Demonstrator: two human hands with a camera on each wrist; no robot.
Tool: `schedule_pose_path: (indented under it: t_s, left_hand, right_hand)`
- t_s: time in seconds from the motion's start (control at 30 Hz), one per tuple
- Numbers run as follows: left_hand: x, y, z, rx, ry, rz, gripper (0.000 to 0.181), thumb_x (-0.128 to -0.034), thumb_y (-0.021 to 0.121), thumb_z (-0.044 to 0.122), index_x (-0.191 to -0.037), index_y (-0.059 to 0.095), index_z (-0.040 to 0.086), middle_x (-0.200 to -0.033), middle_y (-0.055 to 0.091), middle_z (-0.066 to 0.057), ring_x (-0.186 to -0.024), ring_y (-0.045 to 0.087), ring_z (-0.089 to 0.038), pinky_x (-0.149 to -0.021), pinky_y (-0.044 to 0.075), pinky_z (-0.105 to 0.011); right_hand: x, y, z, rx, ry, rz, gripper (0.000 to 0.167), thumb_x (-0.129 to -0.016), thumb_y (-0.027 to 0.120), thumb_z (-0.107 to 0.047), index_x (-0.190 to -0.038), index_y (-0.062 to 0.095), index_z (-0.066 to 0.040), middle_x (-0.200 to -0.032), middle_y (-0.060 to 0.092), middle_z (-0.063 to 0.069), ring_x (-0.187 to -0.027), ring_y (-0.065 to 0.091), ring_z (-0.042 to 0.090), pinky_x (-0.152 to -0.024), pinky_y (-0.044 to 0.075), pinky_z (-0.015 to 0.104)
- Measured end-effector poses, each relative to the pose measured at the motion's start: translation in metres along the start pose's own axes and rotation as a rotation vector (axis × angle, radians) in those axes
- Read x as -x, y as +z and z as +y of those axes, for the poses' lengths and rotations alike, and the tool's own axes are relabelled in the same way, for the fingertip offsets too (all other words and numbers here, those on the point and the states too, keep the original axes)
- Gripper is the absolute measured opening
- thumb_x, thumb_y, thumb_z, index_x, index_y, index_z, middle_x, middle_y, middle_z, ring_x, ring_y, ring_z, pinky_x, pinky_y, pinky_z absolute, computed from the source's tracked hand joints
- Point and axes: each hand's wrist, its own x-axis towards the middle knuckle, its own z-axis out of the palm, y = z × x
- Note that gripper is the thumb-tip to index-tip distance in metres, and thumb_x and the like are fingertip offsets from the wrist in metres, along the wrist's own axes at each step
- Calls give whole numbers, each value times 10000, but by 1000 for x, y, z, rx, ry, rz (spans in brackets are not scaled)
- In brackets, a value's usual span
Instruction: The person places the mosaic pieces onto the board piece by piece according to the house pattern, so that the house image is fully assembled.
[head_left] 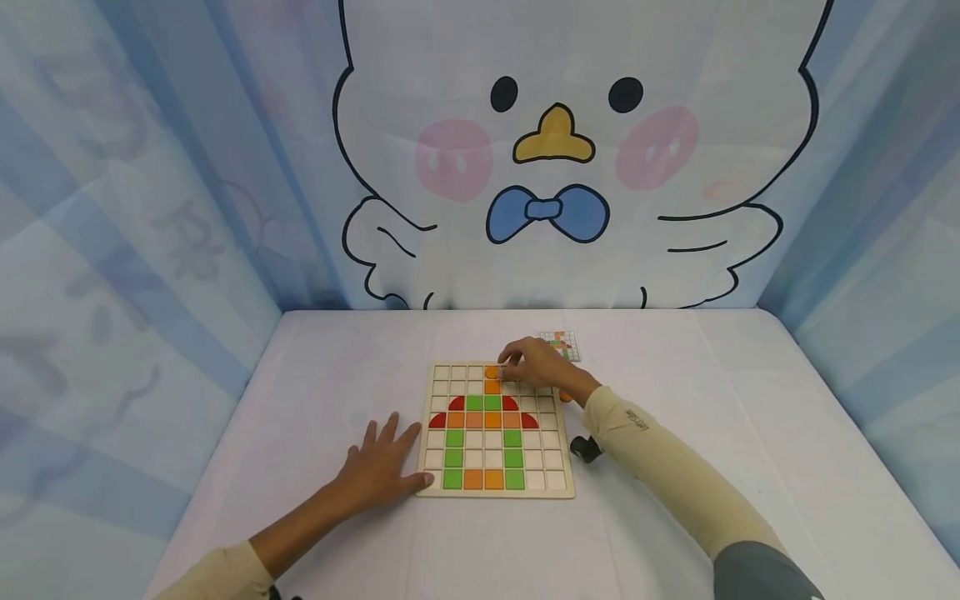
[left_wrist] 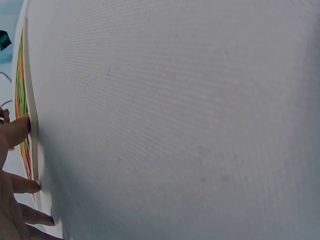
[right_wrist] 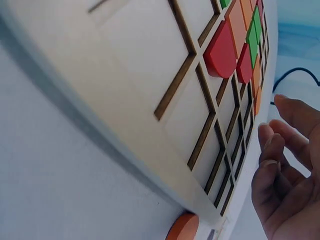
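Note:
A wooden grid board [head_left: 555,479] lies flat on the table, holding red, green, orange and salmon pieces. My left hand [head_left: 375,473] is spread at its left edge, with the thumb on the near left corner; the left wrist view shows its fingers [left_wrist: 27,186] against the rim. My right hand [head_left: 536,364] hovers over the far side of the board, fingertips beside a round orange piece [head_left: 491,372] in the far row. In the right wrist view the loosely bent fingers [right_wrist: 272,150] and thumb stand apart, with nothing visible between them.
A small card with a coloured grid pattern [head_left: 572,346] lies beyond the board, partly behind my right hand. An orange disc [right_wrist: 183,227] rests on the table against the board's right side. A black device [head_left: 585,449] sits under my right wrist.

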Motion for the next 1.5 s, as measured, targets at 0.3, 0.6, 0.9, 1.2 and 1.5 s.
schedule_pose_path:
  t_s: [0.3,0.6,0.9,1.2,1.5]
  left_hand:
    - [0,0,0,-6,1,-1,855,-784,738,535,-1483,423,158,-1583,264,-236,-1410,215,-578,-978,286,-786]
    - [-1,0,0,-18,-11,-1,866,-773,741,546,-1485,422,170,-1586,265,-225,-1414,211,-573,-978,283,-788]
    - [-1,3,-1,-14,0,9,847,-788,739,522,-1481,424,152,-1579,269,-239,-1407,218,-580,-976,290,-786]
    - [-2,2,-2,-21,-5,3,863,-783,732,546,-1489,416,164,-1587,261,-227,-1415,215,-569,-984,290,-780]
    - [-2,3,-1,-24,-16,-1,865,-780,733,545,-1492,410,175,-1592,254,-220,-1422,206,-562,-992,285,-776]
  right_hand:
    - [17,-10,17,-83,-48,-11,284,-915,690,-282,-1130,700,-97,-960,692,39,-867,615,165,-719,504,299]
    - [42,-18,37,-101,-8,44,313,-887,720,-302,-1137,703,-113,-943,656,-7,-926,561,161,-820,472,347]
    - [67,-23,53,-98,27,52,312,-875,734,-242,-1127,697,-63,-969,676,34,-902,612,213,-668,489,287]
    - [78,-23,63,35,98,85,286,-834,780,-248,-1067,710,-97,-997,667,28,-934,559,194,-845,440,383]
    - [82,-19,66,77,96,81,229,-839,775,-212,-1028,708,-101,-992,663,24,-920,561,188,-864,451,408]
